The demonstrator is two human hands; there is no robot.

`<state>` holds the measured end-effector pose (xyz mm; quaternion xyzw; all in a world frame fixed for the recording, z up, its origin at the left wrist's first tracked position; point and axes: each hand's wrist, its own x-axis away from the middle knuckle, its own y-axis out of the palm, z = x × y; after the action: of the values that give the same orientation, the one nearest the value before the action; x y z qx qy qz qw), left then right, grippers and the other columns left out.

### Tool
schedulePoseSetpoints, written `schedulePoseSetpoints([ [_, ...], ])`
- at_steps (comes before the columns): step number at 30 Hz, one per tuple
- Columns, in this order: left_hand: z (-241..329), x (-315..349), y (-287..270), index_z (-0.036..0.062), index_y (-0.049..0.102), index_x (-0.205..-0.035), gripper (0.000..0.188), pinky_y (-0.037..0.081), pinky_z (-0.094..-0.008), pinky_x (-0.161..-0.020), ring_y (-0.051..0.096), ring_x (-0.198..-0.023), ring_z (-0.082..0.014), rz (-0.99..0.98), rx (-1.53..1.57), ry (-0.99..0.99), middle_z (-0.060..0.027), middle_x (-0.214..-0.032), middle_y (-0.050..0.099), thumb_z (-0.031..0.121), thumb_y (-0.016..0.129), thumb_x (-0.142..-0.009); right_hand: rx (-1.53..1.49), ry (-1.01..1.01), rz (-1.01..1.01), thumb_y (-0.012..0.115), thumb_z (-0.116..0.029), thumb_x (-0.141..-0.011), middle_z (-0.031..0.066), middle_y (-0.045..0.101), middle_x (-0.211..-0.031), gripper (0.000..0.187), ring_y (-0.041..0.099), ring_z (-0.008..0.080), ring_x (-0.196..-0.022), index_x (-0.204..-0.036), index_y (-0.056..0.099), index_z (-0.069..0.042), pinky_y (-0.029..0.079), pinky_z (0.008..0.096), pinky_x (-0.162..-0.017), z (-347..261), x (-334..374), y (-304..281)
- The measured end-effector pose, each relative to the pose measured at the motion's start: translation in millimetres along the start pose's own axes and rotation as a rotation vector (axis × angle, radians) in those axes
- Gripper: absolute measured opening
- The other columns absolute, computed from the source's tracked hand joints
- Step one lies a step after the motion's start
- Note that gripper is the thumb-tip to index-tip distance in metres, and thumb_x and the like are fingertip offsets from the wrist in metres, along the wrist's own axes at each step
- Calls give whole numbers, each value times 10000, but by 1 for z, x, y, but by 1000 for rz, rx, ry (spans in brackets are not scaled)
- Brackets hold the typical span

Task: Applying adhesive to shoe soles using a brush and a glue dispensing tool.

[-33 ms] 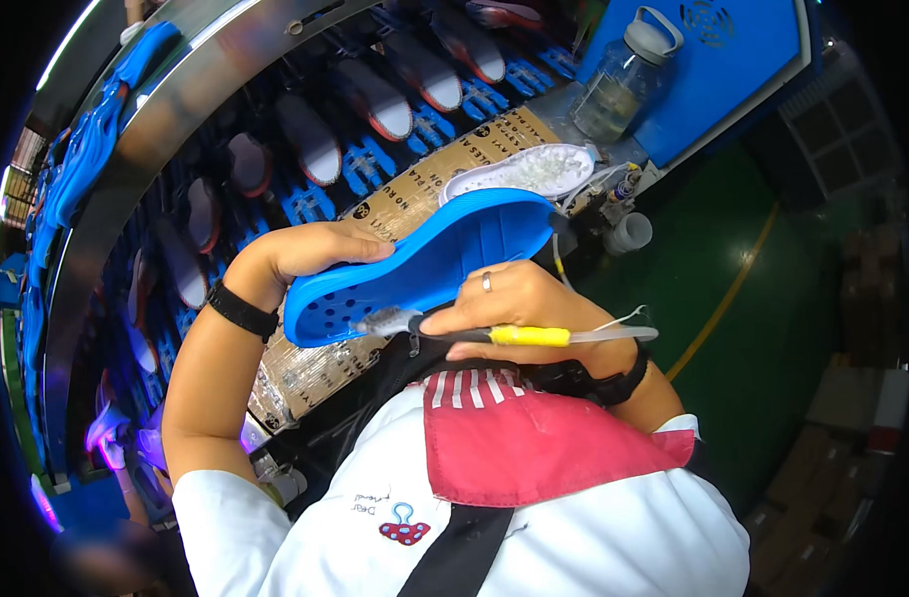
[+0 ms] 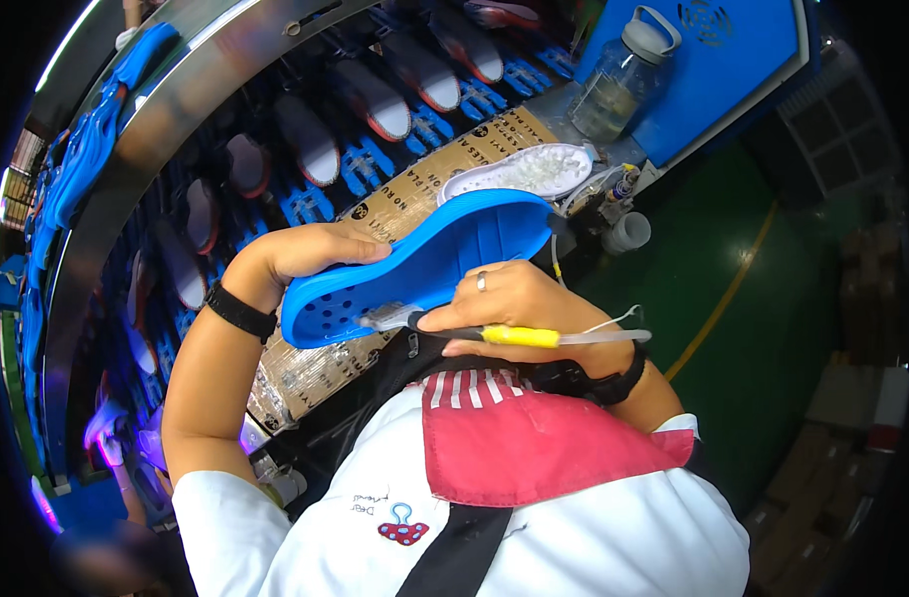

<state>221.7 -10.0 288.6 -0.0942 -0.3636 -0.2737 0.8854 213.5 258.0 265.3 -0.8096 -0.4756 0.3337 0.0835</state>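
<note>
My left hand grips a blue shoe sole by its far edge near the toe end, thumb on the rim and the other fingers hidden behind it. The sole is tilted so that its hollow inner side faces me, showing round holes at the toe end and ribs toward the heel. My right hand is closed around a brush with a yellow band on its handle. Its whitish bristles lie against the inside of the sole, close to the holes. A thin clear tube runs from the handle's rear end.
Behind the sole, a white sole holding whitish bits rests on a cardboard-covered bench. A clear lidded jug stands beside a blue panel. Rows of shoes on blue holders fill a curved machine at left. A white cup sits right.
My right hand and the brush handle have shifted slightly left. The bristles now press a little higher and flatter on the sole. My left hand stays almost still.
</note>
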Motion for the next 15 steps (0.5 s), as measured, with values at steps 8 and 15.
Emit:
schedulePoseSetpoints([
  [8,-30,6,-10,-45,609,-1150,418,516,-281,-784,654,-844,-161,37,27,-32,-133,-989,682,298,556,-916,21,140,-24,722,-201,-772,121,673,-824,246,616,290,-737,-973,692,-63,483,354,-675,-3,13,-14],
  [15,-105,-21,-2,9,439,-1332,499,476,-342,-921,583,-1081,-216,322,588,440,-139,-1283,543,337,479,-959,-17,186,-1,745,-171,-755,118,672,-850,277,630,276,-753,-1005,696,-60,488,328,-689,11,26,-10],
])
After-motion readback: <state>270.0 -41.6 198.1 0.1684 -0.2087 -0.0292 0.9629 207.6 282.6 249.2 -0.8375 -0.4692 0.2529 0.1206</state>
